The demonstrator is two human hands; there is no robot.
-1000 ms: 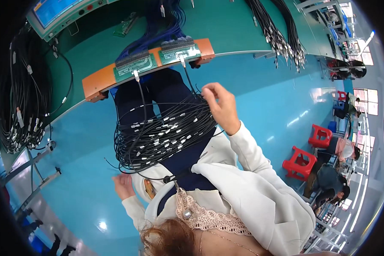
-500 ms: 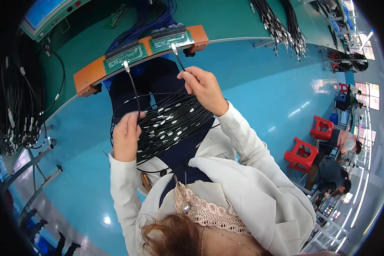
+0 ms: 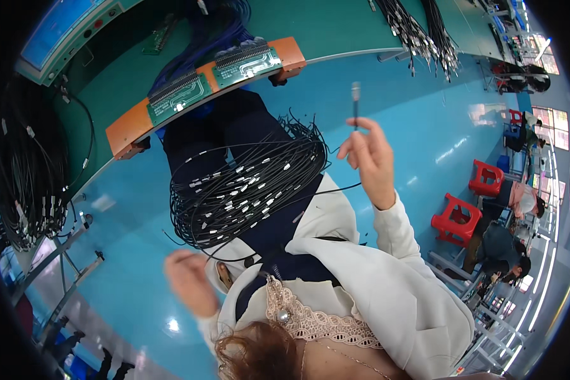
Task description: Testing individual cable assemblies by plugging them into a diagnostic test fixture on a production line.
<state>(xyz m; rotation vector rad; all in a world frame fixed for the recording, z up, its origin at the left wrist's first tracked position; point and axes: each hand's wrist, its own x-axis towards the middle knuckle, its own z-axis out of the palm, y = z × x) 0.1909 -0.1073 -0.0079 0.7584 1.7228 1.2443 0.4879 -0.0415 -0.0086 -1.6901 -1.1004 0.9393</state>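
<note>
So the right hand (image 3: 370, 163) is up and off to the side, over the blue floor (image 3: 120, 285), with a black cable end (image 3: 356, 104) pinched between its fingers. The metal tip points away from the person, poking out well past the fingertips.

The left hand (image 3: 190, 282) is pretty blurry, down just beside the near left side of the coil. Fingers look kinda curled, but honestly I can't tell whether they've got hold of anything.

The big coil of black cables (image 3: 253, 187) lies across the person's lap (image 3: 244, 130), little white tags dotted all through it, with a bunch of loose ends sticking up at its far right. One strand runs from the lower side of it out to right near the right wrist, though I can't tell if it's the same cable that's in the fingers.

Past the knees there's an orange bar (image 3: 123, 134) along the edge of the green bench (image 3: 335, 35). A green circuit board (image 3: 171, 109) sits on it, with a second green circuit board (image 3: 248, 65) to its right, and blue wires (image 3: 196, 50) run back behind both. More black cables hang at the left (image 3: 31, 171), near an instrument with a screen (image 3: 66, 35). Two red stools (image 3: 457, 221) stand way over to the right.
</note>
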